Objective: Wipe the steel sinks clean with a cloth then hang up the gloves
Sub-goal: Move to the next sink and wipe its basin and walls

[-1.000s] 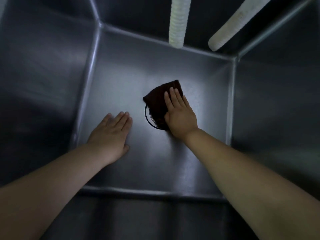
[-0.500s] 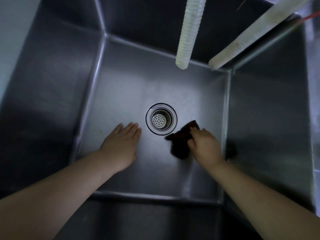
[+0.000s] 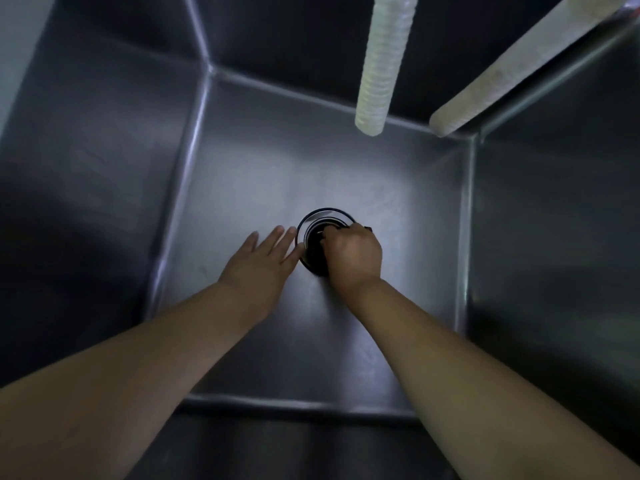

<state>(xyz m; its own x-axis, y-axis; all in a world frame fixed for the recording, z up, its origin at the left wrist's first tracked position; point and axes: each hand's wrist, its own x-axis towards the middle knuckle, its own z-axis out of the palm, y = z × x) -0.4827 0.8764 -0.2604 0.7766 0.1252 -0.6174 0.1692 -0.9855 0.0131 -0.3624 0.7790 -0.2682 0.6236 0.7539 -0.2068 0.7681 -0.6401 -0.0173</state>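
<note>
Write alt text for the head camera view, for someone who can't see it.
Looking down into a deep steel sink, the right hand presses a dark cloth into the round drain while the left hand rests flat on the sink floor beside it. Two pale ribbed hoses hang in from above.

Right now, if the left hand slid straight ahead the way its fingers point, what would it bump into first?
Probably the drain. The left hand lies flat on the sink floor, fingertips aimed up-right at the drain's rim, almost touching. The right hand, gripping the dark cloth, sits just beyond.
</note>
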